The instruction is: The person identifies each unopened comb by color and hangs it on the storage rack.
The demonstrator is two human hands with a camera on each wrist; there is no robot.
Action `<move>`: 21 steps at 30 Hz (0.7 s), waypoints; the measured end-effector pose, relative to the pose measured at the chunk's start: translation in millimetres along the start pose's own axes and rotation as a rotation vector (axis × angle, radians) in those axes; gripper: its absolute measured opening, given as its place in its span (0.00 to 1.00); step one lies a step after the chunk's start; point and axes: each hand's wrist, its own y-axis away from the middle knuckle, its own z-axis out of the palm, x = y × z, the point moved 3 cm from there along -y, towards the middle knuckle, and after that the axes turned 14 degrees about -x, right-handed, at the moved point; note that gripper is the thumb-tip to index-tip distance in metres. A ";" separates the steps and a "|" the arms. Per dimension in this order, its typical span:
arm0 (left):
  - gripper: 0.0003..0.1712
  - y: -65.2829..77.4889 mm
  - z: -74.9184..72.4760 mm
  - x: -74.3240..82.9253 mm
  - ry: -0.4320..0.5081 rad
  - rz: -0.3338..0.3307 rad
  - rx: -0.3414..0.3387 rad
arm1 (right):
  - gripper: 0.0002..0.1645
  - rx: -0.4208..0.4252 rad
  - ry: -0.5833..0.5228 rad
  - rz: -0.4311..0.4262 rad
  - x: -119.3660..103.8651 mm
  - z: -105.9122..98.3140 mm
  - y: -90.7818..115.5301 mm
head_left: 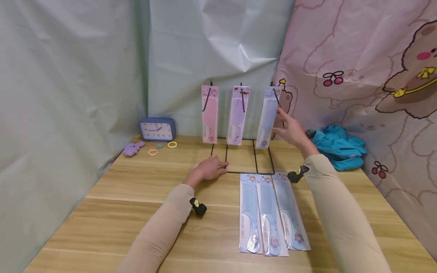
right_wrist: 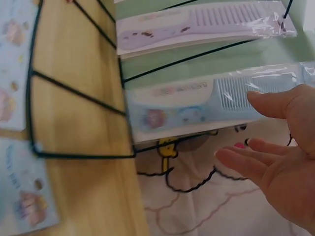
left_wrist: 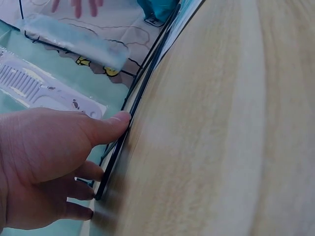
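Note:
A black wire rack point(head_left: 250, 173) stands on the table with packaged combs hanging from its hooks: a pink comb point(head_left: 209, 117), a purple comb point(head_left: 237, 121) and a blue comb point(head_left: 267, 121). My right hand point(head_left: 290, 132) is at the right edge of the hanging blue pack, its thumb point(right_wrist: 270, 102) overlapping the pack in the right wrist view and its other fingers extended below. My left hand point(head_left: 209, 169) rests at the rack's front left corner, thumb point(left_wrist: 115, 127) on the base bar. Several more packaged blue combs point(head_left: 250, 212) lie side by side in front of the rack.
At the back left stand a blue clock point(head_left: 157, 129), a purple toy-like item point(head_left: 133, 148) and small rings point(head_left: 172, 144). A crumpled teal cloth point(head_left: 338, 148) lies at the back right. Sheets hang behind the table and on both sides.

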 end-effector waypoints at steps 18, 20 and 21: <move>0.27 -1.4 -1.9 -2.7 -0.008 0.025 0.011 | 0.71 -0.381 0.294 0.324 40.2 82.3 118.2; 0.27 -1.8 -1.0 -1.9 -0.004 0.030 0.011 | 0.73 -0.385 0.311 0.349 38.4 89.0 126.8; 0.27 -1.8 -0.4 -1.4 0.000 0.032 0.012 | 0.74 -0.381 0.323 0.357 37.3 90.5 130.1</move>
